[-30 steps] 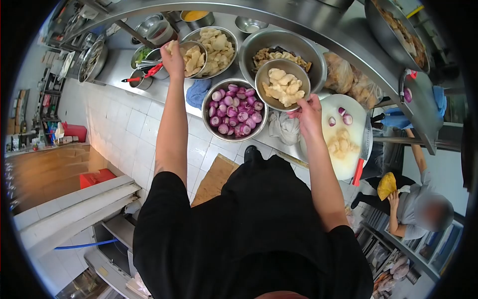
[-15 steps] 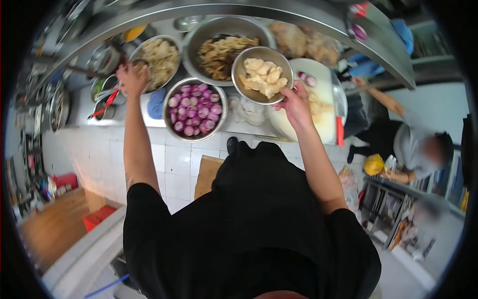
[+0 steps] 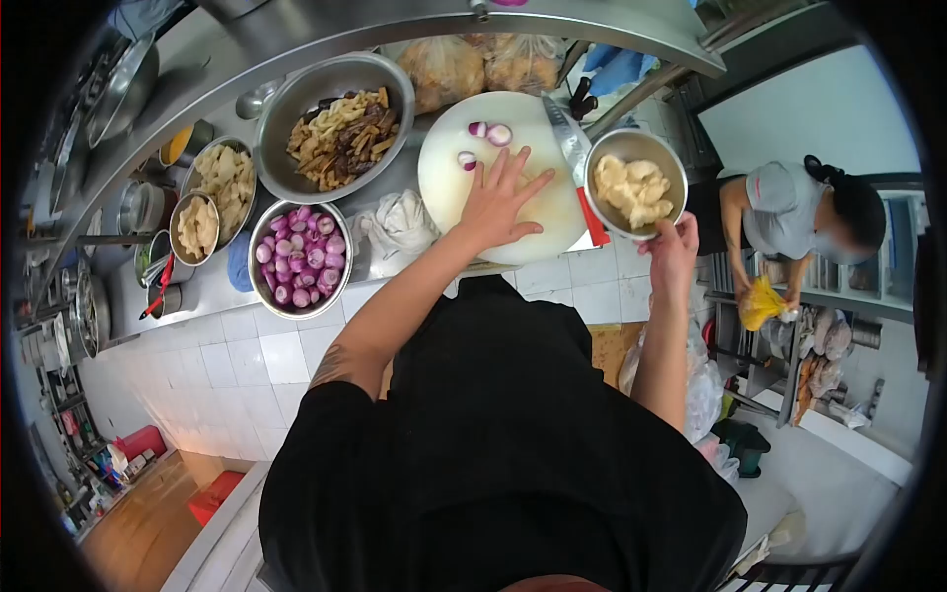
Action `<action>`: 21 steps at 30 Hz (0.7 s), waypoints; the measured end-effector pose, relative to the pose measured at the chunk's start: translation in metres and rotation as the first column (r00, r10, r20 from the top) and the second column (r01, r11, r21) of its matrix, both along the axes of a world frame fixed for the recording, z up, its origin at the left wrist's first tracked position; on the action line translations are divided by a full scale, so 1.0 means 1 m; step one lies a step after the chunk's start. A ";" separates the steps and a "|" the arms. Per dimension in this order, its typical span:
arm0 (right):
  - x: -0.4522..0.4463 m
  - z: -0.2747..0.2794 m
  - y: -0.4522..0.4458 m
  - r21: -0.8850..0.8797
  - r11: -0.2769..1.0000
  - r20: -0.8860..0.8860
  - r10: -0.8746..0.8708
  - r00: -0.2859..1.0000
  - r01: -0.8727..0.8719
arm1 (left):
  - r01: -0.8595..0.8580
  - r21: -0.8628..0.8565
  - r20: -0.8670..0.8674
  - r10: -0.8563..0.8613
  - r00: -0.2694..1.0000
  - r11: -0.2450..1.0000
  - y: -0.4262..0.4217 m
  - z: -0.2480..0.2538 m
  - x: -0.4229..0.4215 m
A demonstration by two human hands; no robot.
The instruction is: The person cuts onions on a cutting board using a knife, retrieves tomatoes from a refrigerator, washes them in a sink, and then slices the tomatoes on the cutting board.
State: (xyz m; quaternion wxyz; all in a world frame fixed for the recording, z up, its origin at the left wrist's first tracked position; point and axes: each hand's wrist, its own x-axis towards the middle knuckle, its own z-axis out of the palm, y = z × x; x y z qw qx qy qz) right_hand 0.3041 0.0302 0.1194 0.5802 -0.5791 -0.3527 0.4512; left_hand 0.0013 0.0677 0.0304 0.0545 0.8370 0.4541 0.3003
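Observation:
My right hand (image 3: 673,252) grips the near rim of a small metal bowl (image 3: 636,143), raised just right of the cutting board. Inside are pale, knobbly pieces (image 3: 631,187) resembling peeled ginger. With fingers spread, my left hand (image 3: 501,202) is over the round white cutting board (image 3: 444,148); whether it presses on the board I cannot tell. Beyond its fingertips lie a few cut pieces of purple onion (image 3: 498,134). A broad knife (image 3: 567,136) with a red handle (image 3: 592,219) lies along the board's right edge, partly hidden by the bowl.
Left of the board are a crumpled white cloth (image 3: 400,225), a bowl of peeled purple onions (image 3: 301,259), a large basin (image 3: 271,148) of brown and pale strips, and a small bowl (image 3: 181,249) of pale pieces. A steel shelf (image 3: 395,22) crosses above. A person (image 3: 784,212) holds a yellow bag at right.
My left hand has left the small bowl at the far left and moved right, over the cutting board. My right hand has carried its bowl rightward, past the board. The view has shifted right.

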 end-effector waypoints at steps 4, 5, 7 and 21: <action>0.007 -0.021 -0.029 -0.127 0.992 -0.072 0.016 0.997 -0.025 | -0.034 -0.099 -0.109 0.024 0.994 0.995 0.026 -0.025 0.027; 0.005 -0.027 -0.034 -0.163 0.986 -0.083 0.011 0.997 -0.025 | -0.024 -0.101 -0.112 0.013 0.994 0.995 0.030 -0.028 0.028; 0.000 -0.033 -0.039 -0.206 0.977 -0.119 0.023 0.993 -0.048 | 0.033 -0.165 -0.102 -0.051 0.993 0.986 0.040 -0.033 0.023; -0.037 -0.063 0.006 -0.164 0.949 -0.264 0.220 0.939 -0.269 | 0.175 -0.058 0.431 -0.133 0.892 0.983 0.023 0.056 0.078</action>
